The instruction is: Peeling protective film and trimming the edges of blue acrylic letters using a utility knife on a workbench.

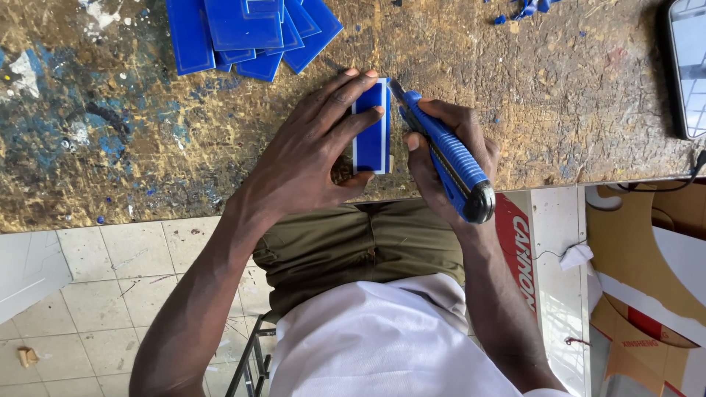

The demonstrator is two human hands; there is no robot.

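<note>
We see the left hand lying flat on a small blue strip near the near edge of the workbench. Its fingers are stretched out and slightly spread, the fingertips pressing down on the far end of the strip while the thumb rests by its near end. The strip is a narrow blue rectangle with pale edges, lying lengthwise from far to near, just at the bench's near edge.

The right hand is wrapped around a blue utility knife, fingers closed firmly on the handle. We see the blade tip set against the strip's far right corner, with the knife's black end pointing back toward the person.

Far and to the left on the bench lies a loose pile of blue tiles, well apart from the strip. The bench top is rough, brown and flecked with blue paint, with small blue chips scattered at the far edge. At the far right we see part of a phone lying on the bench. Below the bench there are pale floor tiles on the left and cardboard on the right.
</note>
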